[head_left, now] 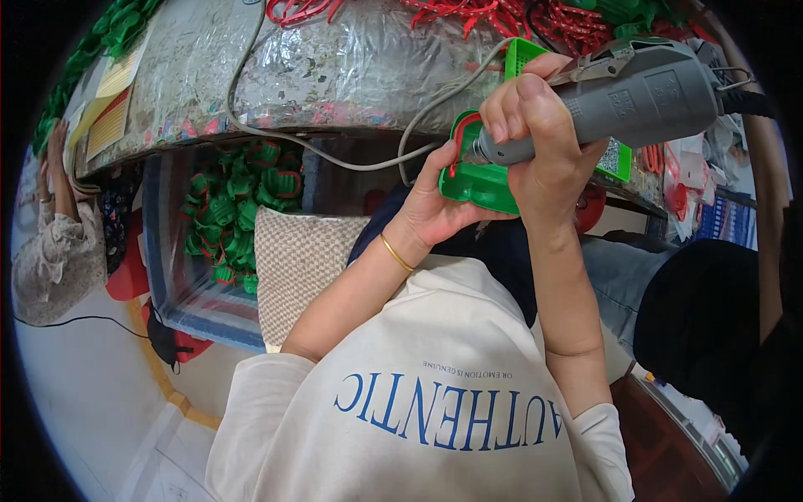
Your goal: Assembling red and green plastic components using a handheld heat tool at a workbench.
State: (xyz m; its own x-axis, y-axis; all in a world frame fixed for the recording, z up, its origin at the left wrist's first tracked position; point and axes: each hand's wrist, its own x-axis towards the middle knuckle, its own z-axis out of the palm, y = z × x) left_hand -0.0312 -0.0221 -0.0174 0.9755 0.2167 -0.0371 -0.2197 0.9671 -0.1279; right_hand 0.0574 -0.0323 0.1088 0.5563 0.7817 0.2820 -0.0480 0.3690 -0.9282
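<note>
My left hand [437,205] is closed round a small green plastic housing with a red strip along its edge [489,186]. In my right hand [544,138] is a grey electric screwdriver [640,96], gripped round its front end. The tool lies almost level, and its tip points left into the hollow of the green housing. Whether the tip touches a screw is too small to tell. My right fingers cover part of the tool's nose and lie close above the housing.
A blue-grey bin [159,251] at the left holds several green and red parts [238,197]. A grey cable [335,161] hangs over the plastic-covered table edge [309,75]. Bright green baskets [621,161] and red straps [468,12] lie beyond. Other people sit left [58,259] and right [694,284].
</note>
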